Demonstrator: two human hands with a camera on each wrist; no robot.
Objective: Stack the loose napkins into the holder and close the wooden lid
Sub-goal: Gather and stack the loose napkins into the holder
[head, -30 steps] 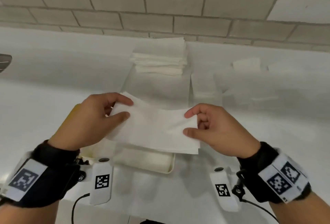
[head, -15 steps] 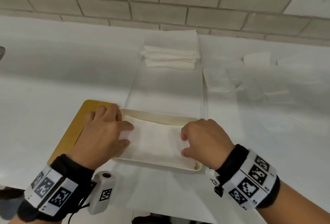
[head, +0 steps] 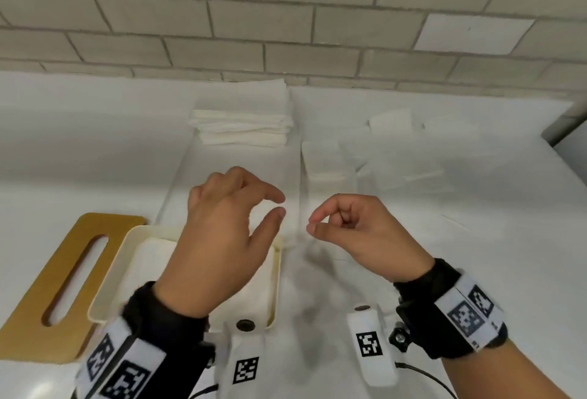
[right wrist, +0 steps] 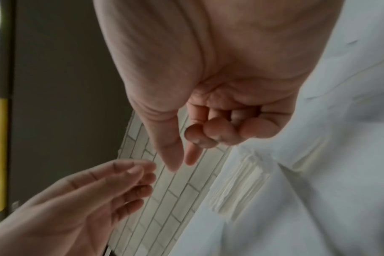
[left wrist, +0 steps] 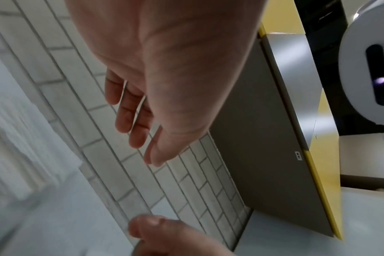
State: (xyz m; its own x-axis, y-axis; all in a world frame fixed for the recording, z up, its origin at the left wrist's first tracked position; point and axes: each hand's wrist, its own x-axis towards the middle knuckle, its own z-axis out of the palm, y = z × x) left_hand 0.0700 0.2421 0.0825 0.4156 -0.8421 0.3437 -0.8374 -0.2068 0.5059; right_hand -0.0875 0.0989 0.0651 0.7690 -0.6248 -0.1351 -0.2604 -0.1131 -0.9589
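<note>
Low in the head view, left of centre, I see one cream holder (head: 106,271) with napkins (head: 152,255) lying flat inside it, its top uncovered. One wooden lid (head: 41,297) with a long slot lies flat on the white counter (head: 79,144), just beside the holder on its left edge.

My left hand (head: 222,239) hovers above the holder, fingers loosely curved, thumb and forefinger apart with nothing between them. The left wrist view shows the same: relaxed fingers (left wrist: 129,110), nothing held. My right hand (head: 359,233) floats to the right of the holder over bare counter; three fingers are curled into the palm, thumb and forefinger tips close together but holding nothing. The right wrist view confirms that the curled fingers (right wrist: 217,131) hold nothing.

Toward the upper middle of the head view sits one tidy stack of napkins (head: 241,125) against the tiled wall (head: 286,17). To the upper right, several loose napkins (head: 327,160) are scattered flat; they blur into the counter, so I count at least three and cannot tell more.

Two wrist cameras (head: 244,354) show at the bottom edge, one below each hand.
</note>
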